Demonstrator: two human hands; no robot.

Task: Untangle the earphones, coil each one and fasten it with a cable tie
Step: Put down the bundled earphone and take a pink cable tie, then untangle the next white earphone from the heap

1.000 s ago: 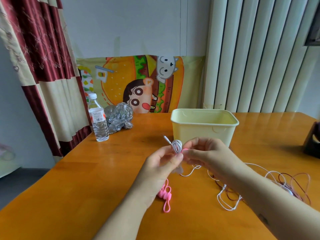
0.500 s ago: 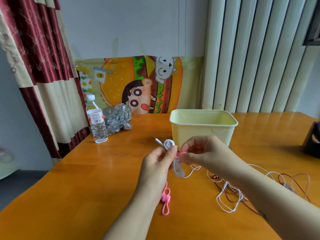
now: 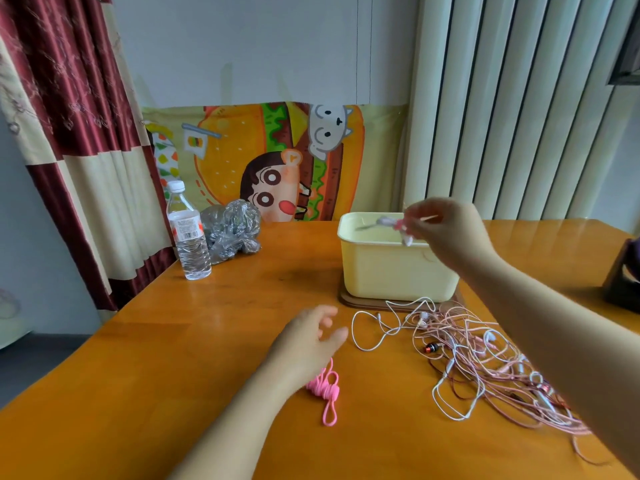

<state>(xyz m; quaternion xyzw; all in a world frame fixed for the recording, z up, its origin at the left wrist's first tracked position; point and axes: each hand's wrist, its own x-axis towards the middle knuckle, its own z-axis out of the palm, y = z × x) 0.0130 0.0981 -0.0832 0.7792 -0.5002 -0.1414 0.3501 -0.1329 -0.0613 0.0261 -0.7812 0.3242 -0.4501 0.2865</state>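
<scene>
Two hands: right hand (image 3: 446, 230) pinches coiled earphone (image 3: 394, 225) above bin (image 3: 391, 271); left hand (image 3: 308, 337) hovers, slack.

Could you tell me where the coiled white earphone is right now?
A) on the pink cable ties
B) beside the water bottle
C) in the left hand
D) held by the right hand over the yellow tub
D: the right hand pinches the coiled earphone above the open top of the yellow tub, while the left hand is open and empty.
</scene>
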